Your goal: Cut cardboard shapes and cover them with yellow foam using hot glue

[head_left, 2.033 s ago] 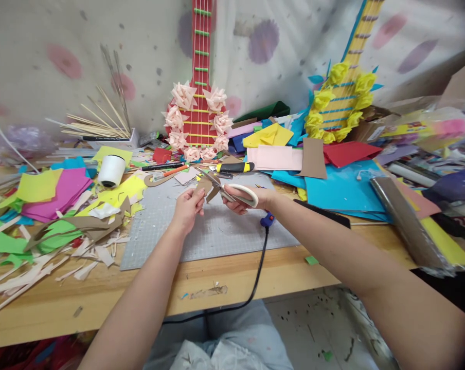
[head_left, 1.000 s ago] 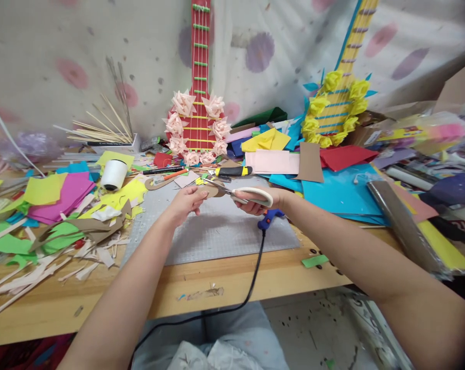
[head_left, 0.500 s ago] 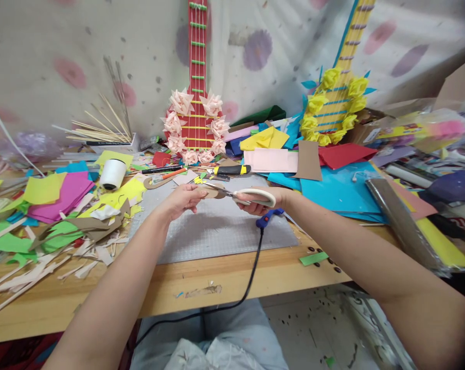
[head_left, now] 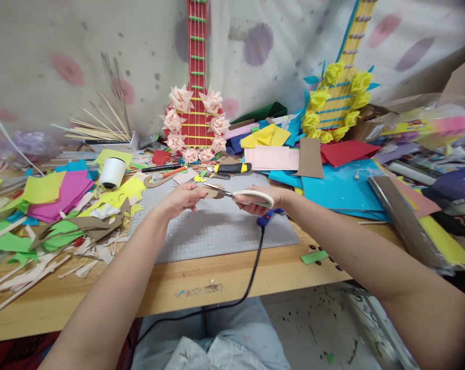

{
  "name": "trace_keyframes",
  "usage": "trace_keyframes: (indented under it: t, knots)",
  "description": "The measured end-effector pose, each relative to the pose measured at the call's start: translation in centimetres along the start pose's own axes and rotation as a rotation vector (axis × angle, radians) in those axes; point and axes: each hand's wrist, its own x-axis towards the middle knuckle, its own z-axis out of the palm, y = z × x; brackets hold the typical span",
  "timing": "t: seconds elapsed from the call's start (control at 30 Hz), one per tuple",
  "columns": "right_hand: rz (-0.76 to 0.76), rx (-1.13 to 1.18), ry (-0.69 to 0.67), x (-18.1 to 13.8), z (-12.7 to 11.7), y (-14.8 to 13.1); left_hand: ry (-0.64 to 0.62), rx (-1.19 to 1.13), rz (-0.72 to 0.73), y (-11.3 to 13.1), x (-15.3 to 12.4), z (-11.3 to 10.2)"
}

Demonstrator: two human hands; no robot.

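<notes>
My left hand point(head_left: 184, 199) is closed, pinching a small piece of brown paper point(head_left: 214, 193) above the cutting mat. In my right hand point(head_left: 269, 198) is a pair of scissors point(head_left: 255, 196) with white handles, its fingers wrapped through the loops. The metal blades point left and lie along the brown paper; my hands partly hide its shape. Below them spreads the grey gridded cutting mat point(head_left: 201, 241). A blue hot glue gun point(head_left: 265, 220) with a black cord lies on the mat just under my right hand.
Paper scraps point(head_left: 74, 226) cover the table's left side. A red guitar model point(head_left: 196, 123) with pink flowers and a yellow guitar model point(head_left: 335, 110) stand behind. A yellow-black utility knife point(head_left: 232, 168) lies past the mat, coloured sheets point(head_left: 340, 192) to the right.
The scissors' handles have shifted very slightly, with the blades still at the brown paper. Otherwise the view has only moved a little; my left hand keeps its pinch.
</notes>
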Motion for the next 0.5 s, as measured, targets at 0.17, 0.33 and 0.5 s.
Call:
trace_keyframes:
  t: [0.17,0.33,0.5]
  knots:
    - [0.02,-0.03,0.038,0.2,-0.1,0.2,-0.02,-0.007,0.001,-0.5,0.3,-0.3]
    - [0.025,-0.065,0.09,0.4,0.3,0.2,-0.019,-0.014,-0.001,-0.9,0.5,-0.4]
    - [0.0,-0.083,0.097,0.5,1.0,0.2,0.0,-0.041,0.0,-1.5,0.4,-0.6]
